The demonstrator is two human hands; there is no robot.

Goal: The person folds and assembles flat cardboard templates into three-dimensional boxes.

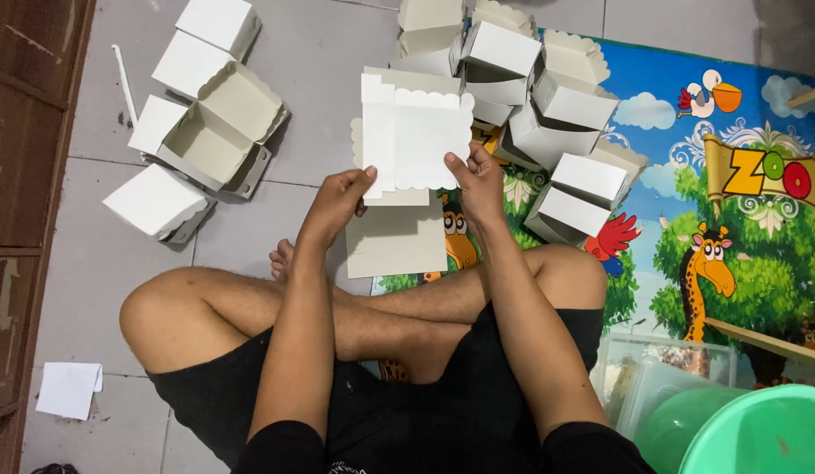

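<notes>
A person sits cross-legged on the floor, and both hands hold up a flat white box blank with scalloped edges, just above centre of the view. The left hand pinches the blank's lower left edge at about 7 o'clock of the sheet, thumb on the front and fingers curled behind. The right hand pinches the lower right corner at about 5 o'clock, thumb pressed on the face. The sheet's top and both upper sides are free — nothing touches those edges.

Under the hands, at 6 o'clock of the blank, a stack of flat grey-white sheets lies on the floor, its lower edge just beside the person's foot.

At 10 o'clock a group of folded white boxes sits on the grey tile floor, one open with its scalloped rim up. At 1 to 3 o'clock a denser heap of finished boxes crowds the edge of a colourful play mat — it stands near the right hand. Between the two groups a bare lane of tile runs toward 12 o'clock.

At 5 o'clock a green plastic basin and a clear tub sit beside the right knee. At 8 o'clock a loose white paper lies well apart, near a brown wooden edge.
</notes>
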